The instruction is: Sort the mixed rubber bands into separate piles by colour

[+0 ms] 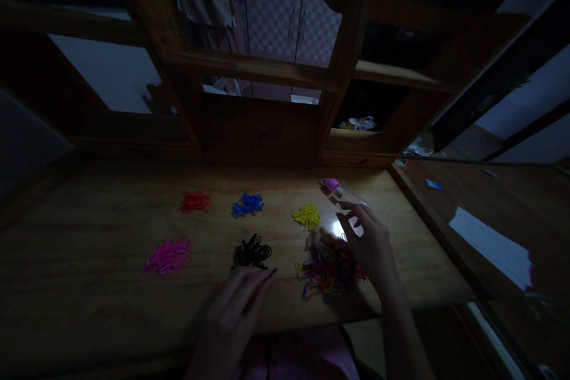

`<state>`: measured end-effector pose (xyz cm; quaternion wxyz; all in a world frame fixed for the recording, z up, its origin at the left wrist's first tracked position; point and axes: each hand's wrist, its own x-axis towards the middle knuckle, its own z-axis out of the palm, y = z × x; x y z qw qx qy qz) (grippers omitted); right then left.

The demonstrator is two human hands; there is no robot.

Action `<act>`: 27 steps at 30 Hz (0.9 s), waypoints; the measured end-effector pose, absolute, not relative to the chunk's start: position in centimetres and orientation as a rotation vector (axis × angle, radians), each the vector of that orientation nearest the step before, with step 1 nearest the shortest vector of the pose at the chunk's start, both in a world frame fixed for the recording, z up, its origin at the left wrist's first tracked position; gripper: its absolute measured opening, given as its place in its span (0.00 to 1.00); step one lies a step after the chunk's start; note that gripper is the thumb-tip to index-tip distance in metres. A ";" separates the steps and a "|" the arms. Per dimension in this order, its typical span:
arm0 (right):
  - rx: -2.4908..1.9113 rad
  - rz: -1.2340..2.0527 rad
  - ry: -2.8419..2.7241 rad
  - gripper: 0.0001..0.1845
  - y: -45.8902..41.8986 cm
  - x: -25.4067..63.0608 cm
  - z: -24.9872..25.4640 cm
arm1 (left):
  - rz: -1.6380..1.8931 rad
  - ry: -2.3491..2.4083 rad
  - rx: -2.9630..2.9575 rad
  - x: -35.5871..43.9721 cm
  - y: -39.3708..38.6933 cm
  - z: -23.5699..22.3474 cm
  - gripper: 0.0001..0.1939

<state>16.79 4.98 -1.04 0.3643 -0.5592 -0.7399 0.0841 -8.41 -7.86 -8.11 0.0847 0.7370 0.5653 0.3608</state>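
Low in the view, my left hand (238, 303) is closed in a pinch, slightly blurred. A thin dark rubber band (272, 273) sticks out from its fingertips, just below a pile of black rubber bands (252, 251). My right hand (367, 240) hovers over the upper right of a mixed-colour heap of rubber bands (327, 270). Its thumb and forefinger are bent with a small gap between the tips, and I see nothing held there. Beyond it lies a clear container with a pink cap (331, 184), partly covered by the fingers.
Separate piles of red bands (195, 202), blue bands (247, 205), yellow bands (307, 217) and pink bands (168, 255) lie on the wooden desktop (111, 303). A wooden shelf unit (262, 130) rises at the back. White paper (492, 246) lies on the surface at right.
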 end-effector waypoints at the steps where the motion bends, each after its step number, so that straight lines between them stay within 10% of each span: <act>1: -1.457 0.222 -1.882 0.12 4.4 17.6 -0.9 | 1.075 1.750 2.225 -9.1 -7.8 -8.5 0.21; 27: -1.357 0.392 -2.332 0.12 2.0 17.2 -4.0 | 1.091 1.496 1.897 -2.0 -6.4 -6.6 0.09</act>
